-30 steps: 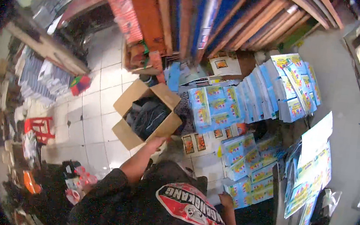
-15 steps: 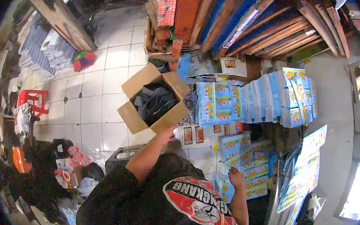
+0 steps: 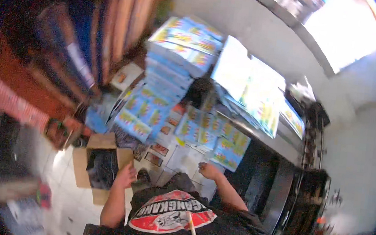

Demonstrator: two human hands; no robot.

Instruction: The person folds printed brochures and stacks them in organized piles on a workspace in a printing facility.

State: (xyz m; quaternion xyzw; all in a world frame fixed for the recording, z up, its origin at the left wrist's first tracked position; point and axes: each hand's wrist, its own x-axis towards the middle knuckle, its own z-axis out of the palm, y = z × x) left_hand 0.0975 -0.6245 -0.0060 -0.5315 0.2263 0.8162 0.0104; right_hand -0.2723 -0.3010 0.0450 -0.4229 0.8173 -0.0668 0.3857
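My left hand (image 3: pixel 126 175) rests at the right flap of an open cardboard box (image 3: pixel 84 171) on the tiled floor; dark stuff fills the box. I cannot tell whether its fingers grip the flap. My right hand (image 3: pixel 208 170) reaches forward, low over the floor, close to blue-and-yellow printed packs (image 3: pixel 228 148) leaning there. It looks empty, with fingers loosely curled. A taller stack of the same packs (image 3: pixel 178 57) stands farther ahead. The picture is blurred by motion.
Wooden planks and blue boards (image 3: pixel 110 33) lean at the back left. Large printed sheets (image 3: pixel 254 92) lie on a dark counter (image 3: pixel 280 144) to the right. Small reddish cards (image 3: pixel 160 150) lie on the floor between my hands. A dark machine (image 3: pixel 309 197) stands right.
The view has swung sharply to the right and blurred. The box has shifted to the lower left of the picture. My right hand has come into fuller view near the packs.
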